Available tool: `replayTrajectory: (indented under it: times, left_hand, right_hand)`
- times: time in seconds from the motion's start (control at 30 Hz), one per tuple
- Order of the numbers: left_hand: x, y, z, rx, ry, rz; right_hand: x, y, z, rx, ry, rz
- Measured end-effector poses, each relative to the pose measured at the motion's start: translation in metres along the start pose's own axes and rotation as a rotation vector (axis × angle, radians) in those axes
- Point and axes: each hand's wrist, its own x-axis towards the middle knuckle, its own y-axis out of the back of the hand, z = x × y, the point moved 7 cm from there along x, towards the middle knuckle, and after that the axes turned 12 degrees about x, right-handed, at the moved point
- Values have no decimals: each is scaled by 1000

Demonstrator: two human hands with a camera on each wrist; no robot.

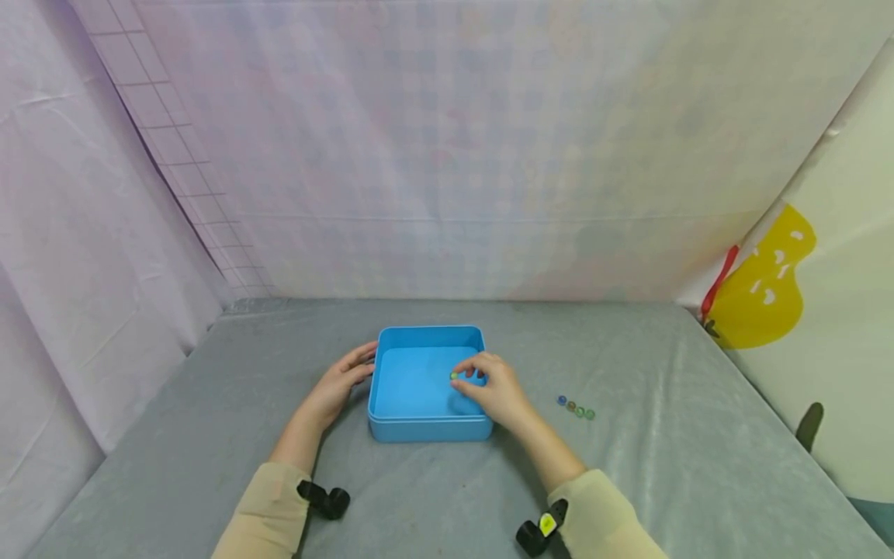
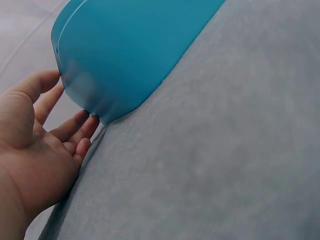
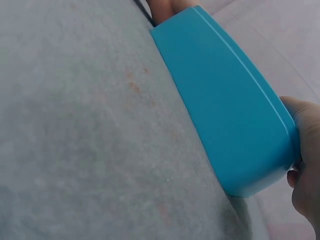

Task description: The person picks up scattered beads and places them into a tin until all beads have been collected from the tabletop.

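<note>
A square blue box [image 1: 429,429] with an open top stands on the grey cloth. My left hand [image 1: 340,390] rests against its left side, fingers fairly straight, with the fingertips [image 2: 84,116] touching the wall in the left wrist view. Over the right part of the box, my right hand [image 1: 492,386] pinches a small greenish marble [image 1: 453,376] between thumb and forefinger. In the right wrist view the box's wall hides most of the right hand [image 3: 307,150] and the marble. Several glass marbles [image 1: 580,411] lie in a short slanting row on the cloth to the right.
A grey cloth [image 1: 663,466] covers the table. Pale patterned curtains [image 1: 447,155] hang behind it and at the left. On the right stands a light panel with a yellow shape [image 1: 764,287]. Black wrist cameras [image 1: 324,501] sit at both sleeves.
</note>
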Motion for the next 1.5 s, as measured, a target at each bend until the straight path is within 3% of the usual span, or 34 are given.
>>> replayTrajectory:
  times: [0.73,1.5]
  left_hand:
    - [0,-1,0,2,0,-2]
    - [-2,0,2,17,-29,-2]
  right_hand:
    - [-1,-1,0,12,-25,-31]
    - [-6,9,-14,7,43,-50]
